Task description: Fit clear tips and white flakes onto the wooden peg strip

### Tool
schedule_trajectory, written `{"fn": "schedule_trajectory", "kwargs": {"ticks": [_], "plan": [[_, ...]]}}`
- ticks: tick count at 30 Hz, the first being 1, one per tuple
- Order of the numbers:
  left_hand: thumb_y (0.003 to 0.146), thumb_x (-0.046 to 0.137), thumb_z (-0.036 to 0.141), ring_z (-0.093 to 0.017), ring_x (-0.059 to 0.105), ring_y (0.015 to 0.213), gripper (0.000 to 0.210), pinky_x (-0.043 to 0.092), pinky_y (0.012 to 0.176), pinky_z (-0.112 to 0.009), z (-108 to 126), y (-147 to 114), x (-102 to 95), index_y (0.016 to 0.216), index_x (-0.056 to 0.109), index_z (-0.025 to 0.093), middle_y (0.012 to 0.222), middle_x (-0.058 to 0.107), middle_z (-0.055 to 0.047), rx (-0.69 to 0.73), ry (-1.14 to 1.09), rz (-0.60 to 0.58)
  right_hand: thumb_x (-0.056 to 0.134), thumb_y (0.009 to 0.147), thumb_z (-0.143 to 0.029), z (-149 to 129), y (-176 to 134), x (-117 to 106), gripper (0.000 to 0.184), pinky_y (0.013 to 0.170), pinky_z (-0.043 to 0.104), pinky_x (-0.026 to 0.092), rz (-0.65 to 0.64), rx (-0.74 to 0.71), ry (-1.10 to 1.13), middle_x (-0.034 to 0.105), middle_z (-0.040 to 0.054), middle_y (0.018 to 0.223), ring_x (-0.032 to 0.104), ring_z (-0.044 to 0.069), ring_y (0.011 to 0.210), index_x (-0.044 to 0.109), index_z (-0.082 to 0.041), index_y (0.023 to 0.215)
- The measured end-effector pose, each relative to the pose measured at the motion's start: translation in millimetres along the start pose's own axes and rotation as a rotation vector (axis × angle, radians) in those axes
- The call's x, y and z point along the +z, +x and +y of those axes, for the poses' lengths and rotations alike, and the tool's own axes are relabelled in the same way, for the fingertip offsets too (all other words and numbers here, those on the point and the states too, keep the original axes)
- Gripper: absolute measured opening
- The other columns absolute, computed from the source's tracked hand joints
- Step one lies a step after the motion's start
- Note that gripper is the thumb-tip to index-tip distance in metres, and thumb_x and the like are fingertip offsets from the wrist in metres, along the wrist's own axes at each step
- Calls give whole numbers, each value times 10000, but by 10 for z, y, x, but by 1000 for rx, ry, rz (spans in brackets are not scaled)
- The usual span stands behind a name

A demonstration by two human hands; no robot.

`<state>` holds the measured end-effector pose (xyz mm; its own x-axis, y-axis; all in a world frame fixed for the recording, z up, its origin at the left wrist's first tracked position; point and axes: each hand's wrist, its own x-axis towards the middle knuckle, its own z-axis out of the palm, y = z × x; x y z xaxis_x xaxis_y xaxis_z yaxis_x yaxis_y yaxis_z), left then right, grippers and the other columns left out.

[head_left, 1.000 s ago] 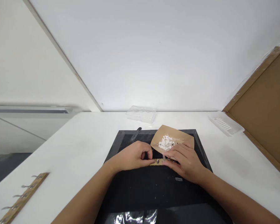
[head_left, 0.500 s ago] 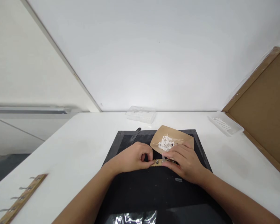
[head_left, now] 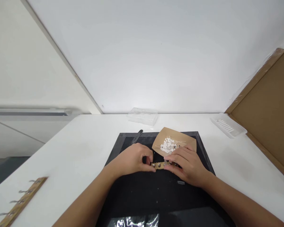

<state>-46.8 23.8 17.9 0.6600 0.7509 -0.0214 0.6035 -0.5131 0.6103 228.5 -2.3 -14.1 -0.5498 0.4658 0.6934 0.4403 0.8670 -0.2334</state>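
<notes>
A short tan strip with a row of round metal studs (head_left: 159, 165) lies across the black mat (head_left: 142, 192). My left hand (head_left: 136, 160) is at its left end, the thumb along the near edge and the curled fingers at the far edge, so the end stud shows between them. My right hand (head_left: 189, 164) pinches a small translucent piece (head_left: 166, 161) between thumb and forefinger, over the studs. Its fingers hide part of the strip's right half. Just behind my right hand, a brown paper tray (head_left: 162, 135) contains a heap of small white pieces (head_left: 168, 145).
A dark-handled tool (head_left: 138, 135) lies at the mat's back left. Clear plastic boxes stand farther back (head_left: 143, 116) and at right (head_left: 229, 126). A wooden strip with metal hooks (head_left: 23, 201) rests at front left. Cardboard (head_left: 265, 110) borders the right side.
My left thumb and fingers have shifted slightly left and parted a little, uncovering the strip's left end stud. My right hand keeps its pinch almost in place.
</notes>
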Motion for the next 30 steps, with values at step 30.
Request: {"fn": "schedule_trajectory", "kwargs": {"ticks": [30], "plan": [[885,726,331,-125,576,649,248,375,615,-266,128,20,53,708,635,183,736,680,5,-32,160,43,718,1034,-312,8,-4,-3,149,818,369,404,-73,-47,33,780,13,964,692,163,836,671,-206,1127]]}}
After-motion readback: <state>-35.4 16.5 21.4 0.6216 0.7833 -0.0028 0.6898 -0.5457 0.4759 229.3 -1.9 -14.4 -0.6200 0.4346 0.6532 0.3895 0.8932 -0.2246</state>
